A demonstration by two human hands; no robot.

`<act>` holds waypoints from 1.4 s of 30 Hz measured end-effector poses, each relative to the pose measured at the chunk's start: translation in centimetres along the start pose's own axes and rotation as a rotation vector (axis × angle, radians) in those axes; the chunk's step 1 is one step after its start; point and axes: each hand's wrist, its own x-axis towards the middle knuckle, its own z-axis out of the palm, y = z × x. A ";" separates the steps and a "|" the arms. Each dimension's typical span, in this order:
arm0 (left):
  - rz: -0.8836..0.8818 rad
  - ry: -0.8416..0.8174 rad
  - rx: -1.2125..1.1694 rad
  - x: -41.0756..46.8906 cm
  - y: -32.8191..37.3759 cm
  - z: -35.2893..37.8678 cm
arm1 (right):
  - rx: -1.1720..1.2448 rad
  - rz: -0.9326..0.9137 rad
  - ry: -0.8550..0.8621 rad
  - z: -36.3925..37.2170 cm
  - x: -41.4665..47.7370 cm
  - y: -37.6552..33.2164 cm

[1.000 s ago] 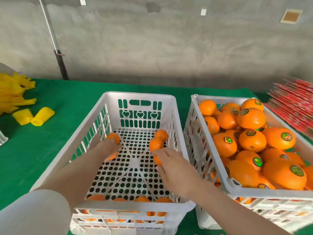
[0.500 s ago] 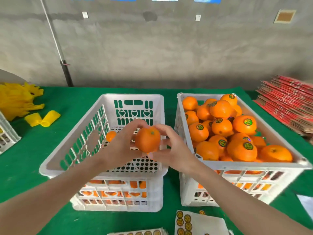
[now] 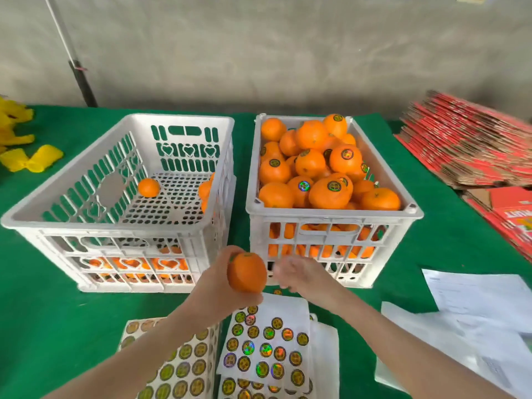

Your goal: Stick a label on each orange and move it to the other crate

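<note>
Head view: left hand (image 3: 216,292) grips an orange (image 3: 247,273) above the label sheets (image 3: 267,349); right hand (image 3: 300,277), just beside it, is blurred, finger state unclear.

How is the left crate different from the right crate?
The left crate holds only a few loose oranges; the right crate is heaped full. Many right crate oranges wear round stickers; the left crate's show none. Both are white plastic on green cloth.
</note>
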 end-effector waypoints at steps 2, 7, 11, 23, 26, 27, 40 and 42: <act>-0.175 0.033 -0.147 0.5 -1.7 1.1 | -0.290 0.076 -0.016 0.0 0.6 3.7; -0.496 0.091 -0.622 1.2 -5.5 1.9 | -0.571 0.104 -0.105 3.2 2.6 6.6; -0.548 0.099 -0.690 1.2 -6.9 2.5 | -0.730 0.074 -0.037 4.2 4.1 6.8; -0.370 -0.242 -0.672 0.8 -7.4 2.6 | -0.136 -0.021 0.008 1.4 3.0 6.4; -0.319 -0.354 -0.681 1.0 -7.5 2.5 | -0.064 -0.019 0.042 0.9 2.8 6.1; -0.316 -0.383 -0.712 1.0 -7.7 2.4 | -0.032 -0.017 0.064 0.8 2.8 6.0; -0.321 -0.407 -0.838 0.4 -7.2 3.7 | -0.414 -0.493 0.279 2.6 -0.3 6.8; -0.350 -0.397 -0.927 0.3 -7.3 3.8 | -0.395 -0.531 0.221 3.0 -0.7 6.5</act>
